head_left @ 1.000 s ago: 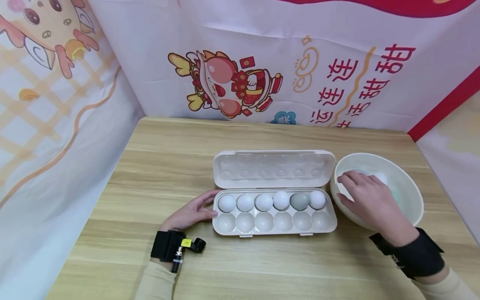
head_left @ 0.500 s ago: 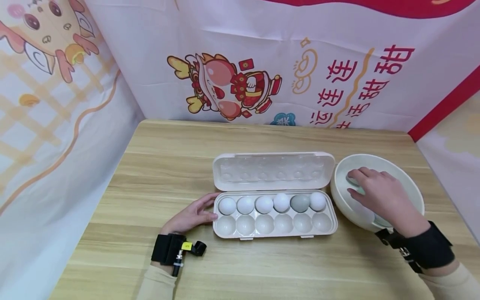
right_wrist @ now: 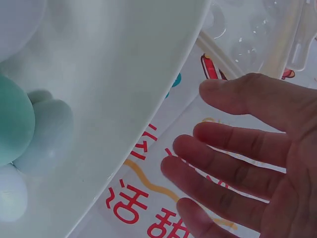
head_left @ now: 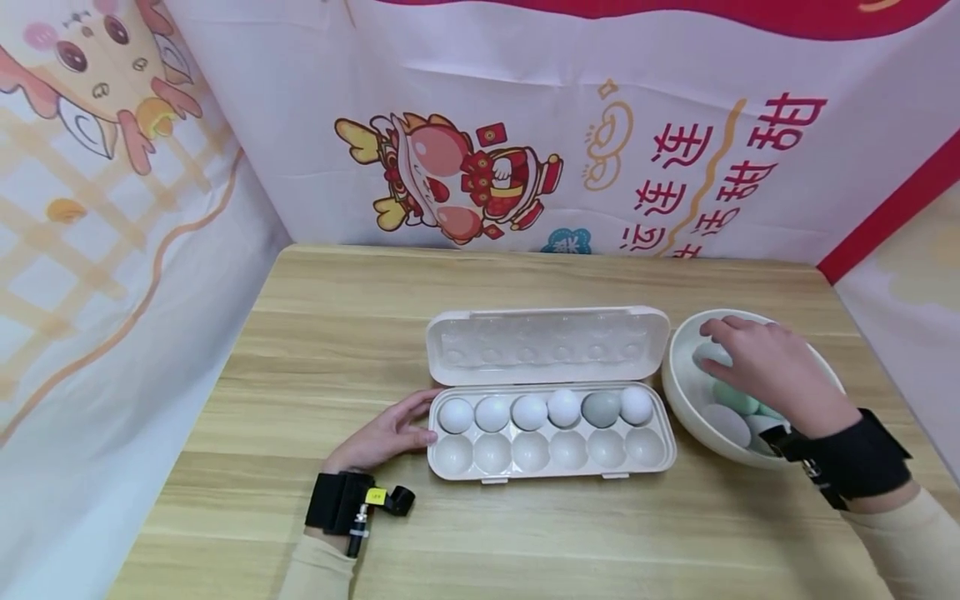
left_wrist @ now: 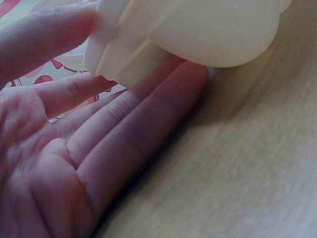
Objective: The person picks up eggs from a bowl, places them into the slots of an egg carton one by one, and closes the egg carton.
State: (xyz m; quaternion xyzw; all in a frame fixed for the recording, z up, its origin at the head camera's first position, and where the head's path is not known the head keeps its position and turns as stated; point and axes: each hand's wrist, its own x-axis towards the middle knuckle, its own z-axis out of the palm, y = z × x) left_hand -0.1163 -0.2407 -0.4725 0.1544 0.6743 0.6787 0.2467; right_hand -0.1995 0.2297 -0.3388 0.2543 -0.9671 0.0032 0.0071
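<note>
A cream egg carton (head_left: 551,477) lies open on the table, its lid (head_left: 547,371) tipped back. White eggs (head_left: 492,413) and one grey egg (head_left: 601,409) fill the back row; the front row shows bare cups. My left hand (head_left: 382,433) rests against the carton's left end, thumb at the rim, extended fingers reaching under the edge in the left wrist view. My right hand (head_left: 776,375) is over the cream bowl (head_left: 678,400), its fingers spread with nothing between them in the right wrist view. In the bowl lie a green egg (head_left: 733,397) and several pale eggs (head_left: 726,423).
The bowl stands close to the carton's right end, near the right edge of the wooden table (head_left: 330,333). Behind the table hangs a printed white cloth (head_left: 300,108); another patterned cloth (head_left: 112,275) covers the left side.
My right hand has moved right and slightly back from the bowl's left side, bringing more eggs into view. My left hand stays at the carton. The head view has shifted slightly.
</note>
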